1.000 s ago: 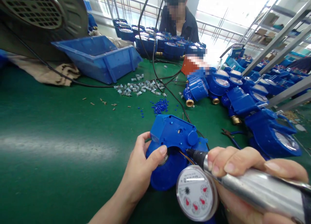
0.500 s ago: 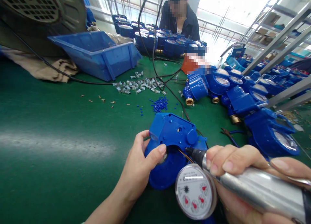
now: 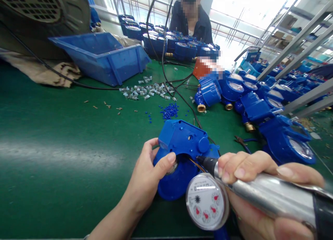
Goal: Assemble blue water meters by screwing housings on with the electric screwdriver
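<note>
My left hand (image 3: 149, 176) grips a blue water meter housing (image 3: 179, 139) by its left side, thumb resting on the front by the round opening. In my right hand (image 3: 249, 177) is a silver power screwdriver (image 3: 273, 196) with a black nose. Its tip touches the housing's lower right edge, beside the round boss. Thin orange and dark wires (image 3: 196, 164) run out of the opening. They lead toward a round water meter dial (image 3: 206, 202) with red pointers, which hangs below the housing and under the screwdriver. What bears the dial from behind is hidden.
Small blue caps (image 3: 169, 111), clear connectors (image 3: 145, 91) and brass-coloured pins (image 3: 106, 104) lie on the green table (image 3: 52, 129). A blue bin (image 3: 104, 59) stands behind. Assembled blue meters (image 3: 260, 108) line the right, near pliers (image 3: 243, 143). A black cable (image 3: 187, 104) crosses. A person (image 3: 191, 21) sits opposite.
The view has shifted slightly. Both hands keep their grips, and the screwdriver tip stays at the same spot on the housing. The dial is turned slightly.
</note>
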